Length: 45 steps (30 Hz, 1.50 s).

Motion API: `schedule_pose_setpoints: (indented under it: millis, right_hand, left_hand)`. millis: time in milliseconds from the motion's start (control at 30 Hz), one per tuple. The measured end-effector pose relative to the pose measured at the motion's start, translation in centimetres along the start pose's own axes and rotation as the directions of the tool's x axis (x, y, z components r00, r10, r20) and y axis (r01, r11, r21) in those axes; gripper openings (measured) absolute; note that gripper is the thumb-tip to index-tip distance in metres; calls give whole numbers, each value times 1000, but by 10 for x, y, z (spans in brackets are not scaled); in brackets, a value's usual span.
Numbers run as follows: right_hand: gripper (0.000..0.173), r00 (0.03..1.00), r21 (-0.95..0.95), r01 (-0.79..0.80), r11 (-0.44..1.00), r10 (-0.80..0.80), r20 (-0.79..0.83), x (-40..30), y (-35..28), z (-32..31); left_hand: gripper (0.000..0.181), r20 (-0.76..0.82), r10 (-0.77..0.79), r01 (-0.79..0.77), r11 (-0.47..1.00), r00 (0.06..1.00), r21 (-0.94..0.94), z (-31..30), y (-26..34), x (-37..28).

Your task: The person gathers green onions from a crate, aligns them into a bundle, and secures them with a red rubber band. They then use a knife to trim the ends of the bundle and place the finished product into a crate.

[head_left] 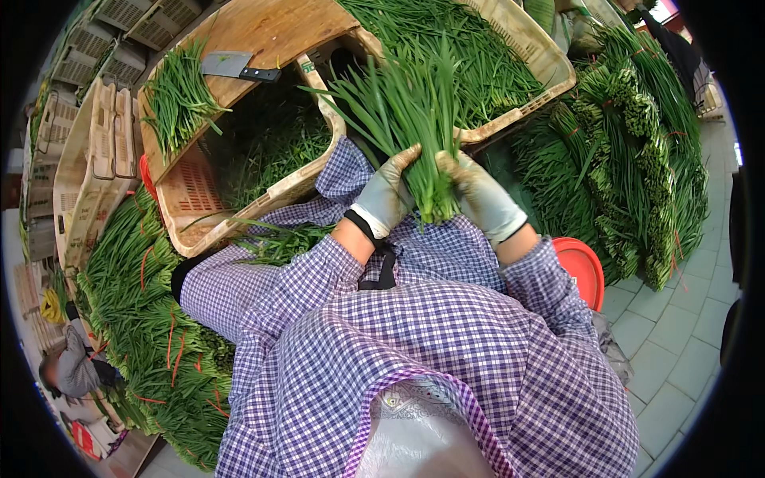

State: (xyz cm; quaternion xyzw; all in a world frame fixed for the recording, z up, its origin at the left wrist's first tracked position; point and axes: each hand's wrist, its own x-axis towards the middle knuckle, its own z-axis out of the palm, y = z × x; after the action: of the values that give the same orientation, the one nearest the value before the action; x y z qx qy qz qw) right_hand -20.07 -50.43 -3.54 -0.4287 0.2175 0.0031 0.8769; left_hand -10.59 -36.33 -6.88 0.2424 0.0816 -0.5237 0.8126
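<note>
A loose bunch of garlic chives (418, 113) is held upright over my lap, leaf tips pointing away and pale stem ends towards me. My left hand (385, 194), in a stained glove, grips it from the left. Gloved too, my right hand (485, 194) presses it from the right with the thumb in front. Beyond lies a plastic crate (508, 119) heaped with loose chives (478, 66). Left of that, a wooden board (281, 27) rests across another crate (263, 200) holding leafy scraps (275, 161). On the board are a cleaver (228, 63) and more chives (179, 98).
Tied chive bundles (149, 334) are piled at my left, with red ties. More bundles (621, 149) stand stacked at the right. A round red plastic lid or seat (580, 269) is by my right elbow. Crates (98, 137) and another person (77, 361) are at far left.
</note>
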Motion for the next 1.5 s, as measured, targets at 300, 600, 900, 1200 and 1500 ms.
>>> schedule_pose_setpoints:
  millis: [300,600,900,1200,1500]
  right_hand:
    - [72,988,-319,154,935,-140,67,-8,-8,41]
    - [45,998,140,-61,988,60,9,7,6,27]
    - [78,973,-109,-16,994,41,225,-2,-8,56]
    - [77,984,-232,-69,970,104,142,-4,-13,57]
    - [97,976,-436,-107,893,179,127,4,-43,49]
  left_hand:
    - [26,-50,61,-40,939,997,341,-3,17,-27]
    - [31,-26,78,-76,995,997,67,-7,29,-45]
    - [23,91,-76,62,988,993,143,-17,35,-58]
    - [20,96,-93,89,995,991,41,-44,31,-47]
    - [26,70,-93,85,990,993,109,-66,41,-50]
